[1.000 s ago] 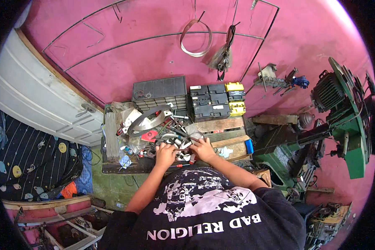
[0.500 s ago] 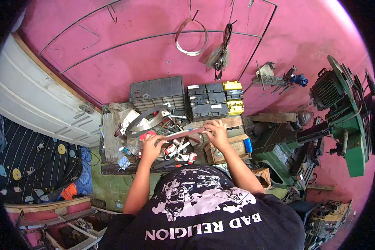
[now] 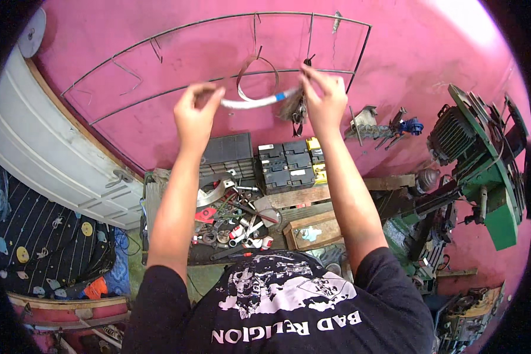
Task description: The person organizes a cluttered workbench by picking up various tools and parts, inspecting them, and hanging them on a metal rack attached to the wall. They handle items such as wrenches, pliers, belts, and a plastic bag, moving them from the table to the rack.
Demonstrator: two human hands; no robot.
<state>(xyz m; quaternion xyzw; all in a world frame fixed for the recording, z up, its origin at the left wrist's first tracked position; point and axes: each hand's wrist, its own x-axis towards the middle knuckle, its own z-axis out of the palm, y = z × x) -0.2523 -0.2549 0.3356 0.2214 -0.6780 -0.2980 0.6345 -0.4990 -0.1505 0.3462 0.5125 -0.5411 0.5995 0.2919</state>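
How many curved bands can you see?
3: the blue-marked band between left hand and right hand; the hanging band against the wall; the broad band on the bench. Others may be hidden.

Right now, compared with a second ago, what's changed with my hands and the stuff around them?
Your left hand and right hand have risen from the tool clutter and now hold a pale curved strip between them, up in front of the pink wall. The black batteries and green machine stayed put.
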